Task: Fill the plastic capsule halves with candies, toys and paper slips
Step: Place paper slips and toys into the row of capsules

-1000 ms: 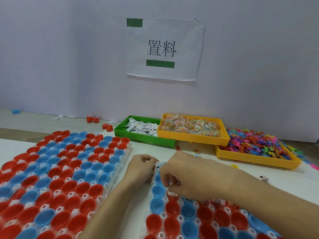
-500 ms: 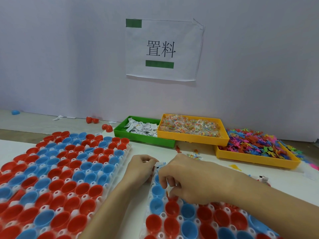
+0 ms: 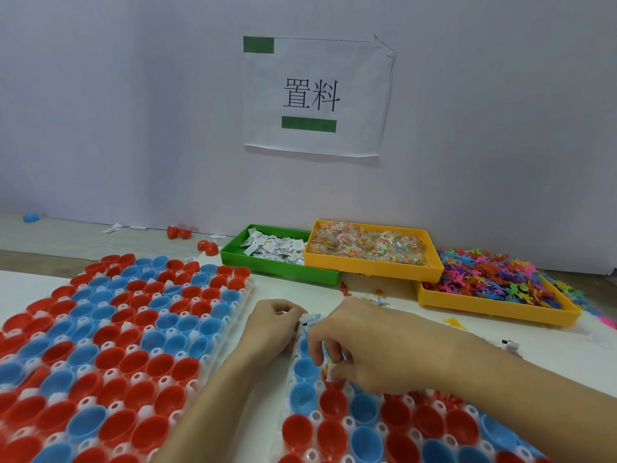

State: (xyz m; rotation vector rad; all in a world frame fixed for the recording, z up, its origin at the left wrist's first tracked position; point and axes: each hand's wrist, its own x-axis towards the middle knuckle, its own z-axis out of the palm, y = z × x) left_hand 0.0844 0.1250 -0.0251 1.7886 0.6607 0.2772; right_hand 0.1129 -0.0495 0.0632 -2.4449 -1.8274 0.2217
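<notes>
Two racks of red and blue capsule halves sit nearest, open side up: right rack [image 3: 377,439] under the hands, left rack [image 3: 100,355] beside it on the white table [image 3: 20,282]. Halves in the left rack look empty; can't tell for most of the right one, since hand and arm cover part of it. R hand [image 3: 380,345] hangs over the right rack's far rows, fingers curled down, tips pinching a small white slip [image 3: 329,374] just above a red half [image 3: 334,382]. L hand [image 3: 273,324] rests at that rack's far left corner, fingers curled in around a small wad of white slips [image 3: 309,320] w/ dark print, poking out toward the R hand. Beyond the hands, a few loose bits lie on the table. Further back, three trays in a row: green tray [image 3: 277,269] w/ paper slips, orange tray [image 3: 370,265] w/ wrapped candies partly stacked over its neighbours, and another orange tray [image 3: 494,309] heaped w/ coloured toy figures, some spilling past its right edge. Far left, loose red halves [image 3: 178,232] and one blue half [image 3: 31,217] lie near the wall. On the wall [image 3: 133,111], a paper sign [image 3: 314,95] w/ two characters and green bars.
</notes>
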